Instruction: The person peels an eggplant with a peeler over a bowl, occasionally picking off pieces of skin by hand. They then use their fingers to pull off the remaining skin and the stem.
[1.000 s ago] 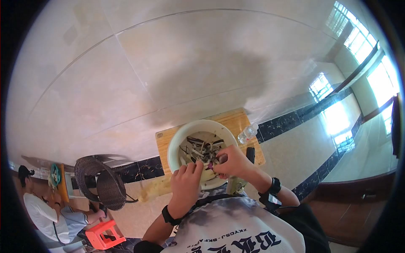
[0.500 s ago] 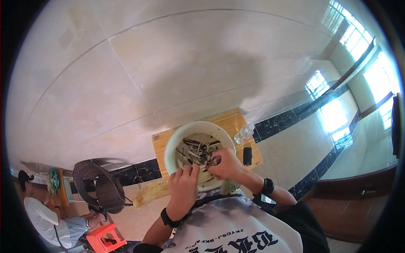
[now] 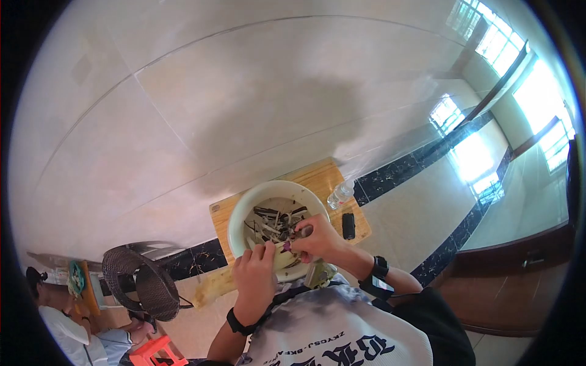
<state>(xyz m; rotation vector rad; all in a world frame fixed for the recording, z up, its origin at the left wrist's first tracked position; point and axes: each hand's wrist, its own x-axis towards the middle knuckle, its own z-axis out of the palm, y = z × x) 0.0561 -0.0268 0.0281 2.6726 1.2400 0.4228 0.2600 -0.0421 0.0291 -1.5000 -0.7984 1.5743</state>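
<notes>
A long, pale yellow stalk (image 3: pixel 213 287) lies across my lap side of a white basin (image 3: pixel 236 210), its narrow end over the rim. My left hand (image 3: pixel 255 274) is wrapped over the stalk near that end. My right hand (image 3: pixel 320 239) is closed in a pinch at the tip, where a small purple bit shows. A greyish rounded end sticks up from the right fist; what it belongs to is hidden. Dark and pale strips (image 3: pixel 271 222) lie in the basin under my hands.
The basin stands on a wooden table (image 3: pixel 223 216) against a tiled wall. A clear bottle (image 3: pixel 340 194) and a black object (image 3: pixel 348 226) are to its right. At left are a dark wicker chair (image 3: pixel 146 287), a red stool (image 3: pixel 155 354) and a seated person (image 3: pixel 64 332).
The whole view has shifted slightly, with the table and basin now further left. Both hands stay at the stalk's end, the right one still pinching there.
</notes>
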